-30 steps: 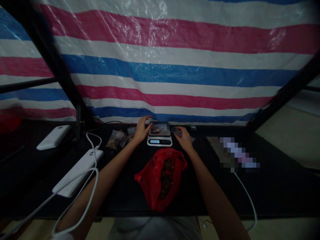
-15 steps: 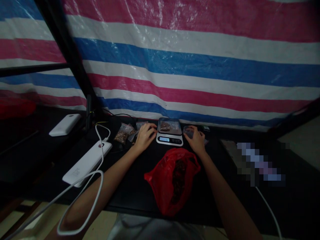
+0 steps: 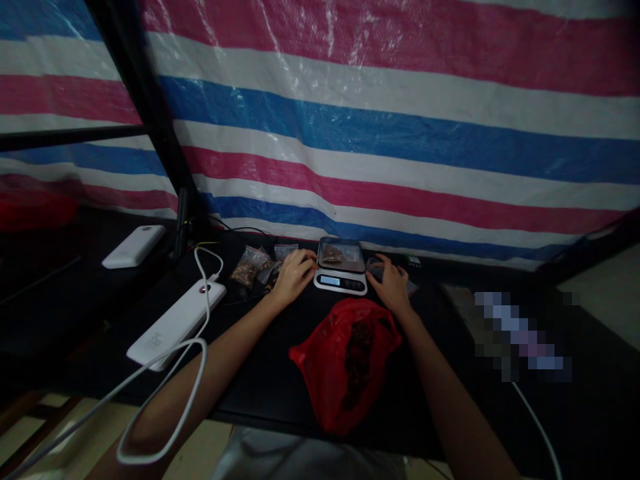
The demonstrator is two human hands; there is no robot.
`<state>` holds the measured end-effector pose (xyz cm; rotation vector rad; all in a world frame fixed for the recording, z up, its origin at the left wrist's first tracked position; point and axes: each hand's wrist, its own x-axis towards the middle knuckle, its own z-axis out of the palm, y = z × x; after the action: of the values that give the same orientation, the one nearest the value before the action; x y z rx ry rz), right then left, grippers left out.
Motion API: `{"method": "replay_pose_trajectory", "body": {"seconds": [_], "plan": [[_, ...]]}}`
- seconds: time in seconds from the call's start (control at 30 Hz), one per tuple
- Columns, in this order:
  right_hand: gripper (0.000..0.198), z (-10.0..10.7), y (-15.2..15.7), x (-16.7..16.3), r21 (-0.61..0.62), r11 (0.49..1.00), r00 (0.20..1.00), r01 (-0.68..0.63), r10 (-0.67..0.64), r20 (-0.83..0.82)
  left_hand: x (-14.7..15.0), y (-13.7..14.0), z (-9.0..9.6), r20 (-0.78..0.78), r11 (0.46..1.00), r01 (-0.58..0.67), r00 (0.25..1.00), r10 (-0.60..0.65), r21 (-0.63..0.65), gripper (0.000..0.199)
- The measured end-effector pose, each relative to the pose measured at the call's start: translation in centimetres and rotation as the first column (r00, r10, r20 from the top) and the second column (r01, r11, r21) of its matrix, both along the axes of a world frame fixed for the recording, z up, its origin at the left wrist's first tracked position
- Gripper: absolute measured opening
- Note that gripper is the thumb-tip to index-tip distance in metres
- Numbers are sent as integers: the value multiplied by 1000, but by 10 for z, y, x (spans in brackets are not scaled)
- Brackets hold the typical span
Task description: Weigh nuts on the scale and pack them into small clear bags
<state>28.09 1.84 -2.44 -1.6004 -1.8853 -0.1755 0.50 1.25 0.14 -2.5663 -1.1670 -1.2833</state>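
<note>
A white digital scale with a lit display stands near the back of the black table. On its dark platform lies a small clear zip bag with brownish contents. My left hand rests at the scale's left edge, fingers stretched and holding nothing. To the right of the scale, my right hand has thumb and fingers apart around a clear plastic cup, partly hidden by the hand; no firm grip shows. In front of the scale sits an opened red plastic bag with dark brown loose pieces inside.
Several small filled zip bags lie left of my left hand. A white power bank with a looping white cable is farther left, and another white device beyond. A blurred-out phone-like object lies right. Striped sheeting hangs behind.
My right hand's fingers have spread and lifted slightly around the clear cup. The left hand stays beside the scale. The whole view has shifted a little.
</note>
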Motion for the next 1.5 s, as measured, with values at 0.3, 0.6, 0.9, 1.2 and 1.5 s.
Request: {"method": "replay_pose_trajectory", "body": {"seconds": [0.3,0.6,0.9,1.2,1.5], "plan": [[57,-5,3,3,-32,998,998,57,-56,32,0,1,-2,-51,1000,15,999,-15,7,14],[52,57,-74,91,87,878,848,471,-424,-317,-8,7,-3,-56,1000,20,998,-20,-4,16],[72,46,-170,154,-547,479,620,687,-778,98,0,7,-2,-142,998,51,988,-55,-31,17],[78,45,-126,127,-576,447,654,684,-726,213,-1,7,-4,-144,995,58,987,-69,-75,16],[79,44,-94,126,-476,467,641,746,-697,321,-1,10,-8,-187,992,83,977,-100,-98,16]]}}
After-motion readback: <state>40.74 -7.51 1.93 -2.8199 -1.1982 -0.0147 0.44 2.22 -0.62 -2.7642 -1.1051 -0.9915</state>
